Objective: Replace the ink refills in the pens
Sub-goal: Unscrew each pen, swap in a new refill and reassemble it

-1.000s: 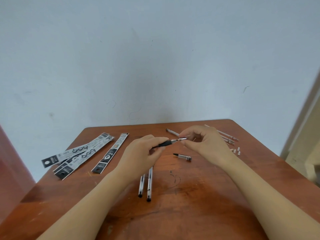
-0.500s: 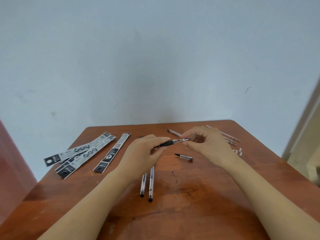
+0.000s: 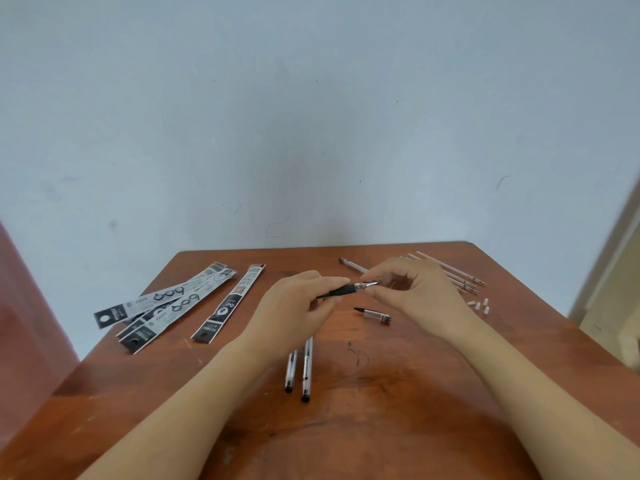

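Four black-and-white refill packets are seen fanned at the left of the frame on the brown table, some overlapping, one lying apart to their right. At frame centre the left hand is closed around the black grip of a pen, held above the table and pointing right. Below that hand, two clear pen barrels lie side by side, dark ends toward the bottom of the frame. The pen's metal tip is pinched by the right hand. Beneath the tip a short detached pen section lies on the table. At the right, thin refills are gathered near the far edge, with small white caps just below them.
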Motion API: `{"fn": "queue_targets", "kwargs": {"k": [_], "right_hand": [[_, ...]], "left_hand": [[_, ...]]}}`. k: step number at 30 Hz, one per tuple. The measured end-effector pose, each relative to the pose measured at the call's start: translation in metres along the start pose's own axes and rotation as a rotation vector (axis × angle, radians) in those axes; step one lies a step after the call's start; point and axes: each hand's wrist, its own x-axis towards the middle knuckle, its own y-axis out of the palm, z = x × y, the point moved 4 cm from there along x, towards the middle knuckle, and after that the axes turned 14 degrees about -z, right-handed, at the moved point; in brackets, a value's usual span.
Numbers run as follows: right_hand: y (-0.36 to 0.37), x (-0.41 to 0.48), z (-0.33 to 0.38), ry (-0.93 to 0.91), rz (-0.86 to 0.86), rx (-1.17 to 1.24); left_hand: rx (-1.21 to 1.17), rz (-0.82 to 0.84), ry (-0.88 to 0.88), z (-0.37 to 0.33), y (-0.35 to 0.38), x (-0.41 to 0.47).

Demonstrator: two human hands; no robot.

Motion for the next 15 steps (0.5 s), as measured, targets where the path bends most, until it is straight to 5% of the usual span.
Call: {"fn": "queue_targets", "kwargs": {"k": [15], "right_hand": [[0.0075,-0.0035,-0.0023,-0.021,0.099,-0.171]], "left_hand": [[0.002,0.022,0.068,-0.0030,0.0016,-0.0021]]}}
